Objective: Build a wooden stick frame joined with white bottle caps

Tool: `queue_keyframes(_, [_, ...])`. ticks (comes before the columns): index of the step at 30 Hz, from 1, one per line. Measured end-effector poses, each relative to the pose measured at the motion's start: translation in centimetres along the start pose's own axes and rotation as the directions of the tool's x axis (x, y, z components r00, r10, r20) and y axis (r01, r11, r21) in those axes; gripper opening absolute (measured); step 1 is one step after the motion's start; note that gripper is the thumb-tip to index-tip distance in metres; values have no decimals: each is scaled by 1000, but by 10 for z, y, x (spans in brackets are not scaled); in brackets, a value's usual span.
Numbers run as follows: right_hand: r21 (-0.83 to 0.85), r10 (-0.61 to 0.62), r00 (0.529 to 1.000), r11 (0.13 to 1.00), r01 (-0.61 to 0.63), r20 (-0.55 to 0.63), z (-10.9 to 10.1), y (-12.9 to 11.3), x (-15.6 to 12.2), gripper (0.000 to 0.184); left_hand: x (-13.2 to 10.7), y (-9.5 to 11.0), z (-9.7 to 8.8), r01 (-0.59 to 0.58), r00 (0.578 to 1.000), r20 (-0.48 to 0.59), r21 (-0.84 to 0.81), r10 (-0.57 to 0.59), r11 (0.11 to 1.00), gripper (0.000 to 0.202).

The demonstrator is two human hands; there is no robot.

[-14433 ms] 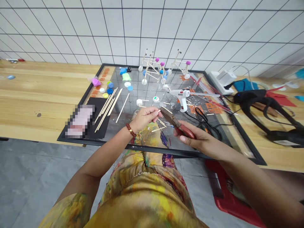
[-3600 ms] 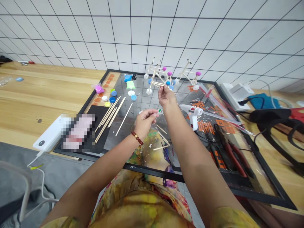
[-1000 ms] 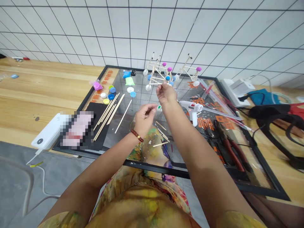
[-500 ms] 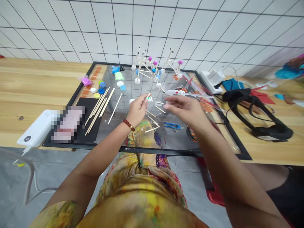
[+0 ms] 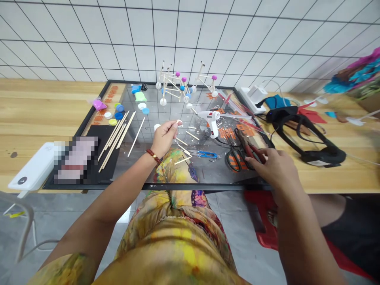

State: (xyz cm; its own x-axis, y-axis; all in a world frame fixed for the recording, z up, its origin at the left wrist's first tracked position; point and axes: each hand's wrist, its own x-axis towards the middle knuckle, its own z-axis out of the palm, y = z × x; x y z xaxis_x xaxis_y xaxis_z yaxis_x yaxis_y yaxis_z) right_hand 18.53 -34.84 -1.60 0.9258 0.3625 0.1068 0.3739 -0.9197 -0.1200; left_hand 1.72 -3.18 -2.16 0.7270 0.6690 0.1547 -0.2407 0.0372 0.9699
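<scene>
My left hand point(image 5: 164, 136) is raised over the glass board point(image 5: 166, 174), its fingers pinched on a small white piece on a short stick point(image 5: 179, 122). My right hand point(image 5: 274, 166) rests at the board's right front, fingers curled onto the red-handled pliers point(image 5: 251, 148) lying there. Blue scissors point(image 5: 206, 154) and several short cut sticks point(image 5: 184, 150) lie between my hands. A white glue gun point(image 5: 211, 118) stands behind them. Stick-and-ball models point(image 5: 178, 87) stand at the far edge of the board.
Long wooden sticks point(image 5: 117, 132) and coloured bottle caps point(image 5: 114, 114) lie on the board's left. A white power bank point(image 5: 32, 170) sits at the left front. A black strap device point(image 5: 305, 134) and a power strip point(image 5: 252, 95) lie on the wooden bench to the right.
My right hand has come back from the stick models and dropped onto the pliers at the right. My left hand keeps its small piece. The view has turned right.
</scene>
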Motion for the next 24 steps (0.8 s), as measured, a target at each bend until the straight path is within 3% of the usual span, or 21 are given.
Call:
queue_keyframes(6, [104, -38, 986, 994, 22, 160, -8, -3, 19, 29, -2, 5, 1, 111, 992, 72, -79, -105, 991, 20])
queue_keyframes(8, [228, 28, 982, 971, -71, 185, -12, -2, 23, 30, -3, 7, 1, 133, 989, 77, -101, -125, 986, 20])
queue_keyframes(9, [361, 95, 977, 919, -160, 193, -14, -1, 22, 28, -3, 7, 2, 138, 989, 77, -112, -129, 984, 20])
queue_keyframes(10, [525, 160, 965, 815, -247, 206, -17, 1, 20, 23, -3, 8, 2, 142, 988, 77, -120, -133, 983, 20])
queue_keyframes(11, [693, 228, 952, 653, -307, 206, -20, 2, 15, 19, -3, 8, 2, 148, 987, 78, -128, -139, 981, 20])
queue_keyframes(13, [901, 328, 928, 323, -288, 179, -28, 3, -1, 17, -3, 9, 3, 173, 983, 87, -142, -161, 975, 21])
queue_keyframes(15, [955, 334, 931, 197, -222, 147, -37, 0, -21, 29, -4, 9, 3, 215, 974, 109, -157, -200, 964, 22])
queue_keyframes(18, [965, 131, 971, 151, -217, 198, -48, -14, -49, 40, -5, 11, 4, 269, 958, 150, -176, -244, 947, 22])
queue_keyframes(20, [962, -11, 973, 157, -225, 230, -50, -29, -61, 37, -5, 12, 4, 274, 955, 165, -186, -245, 944, 20])
queue_keyframes(22, [942, -191, 944, 254, -218, 270, -50, -48, -66, 20, -5, 12, 4, 260, 959, 163, -194, -230, 946, 18])
queue_keyframes(24, [908, -391, 865, 391, -153, 314, -46, -69, -64, 28, -5, 12, 3, 239, 965, 157, -197, -210, 951, 19])
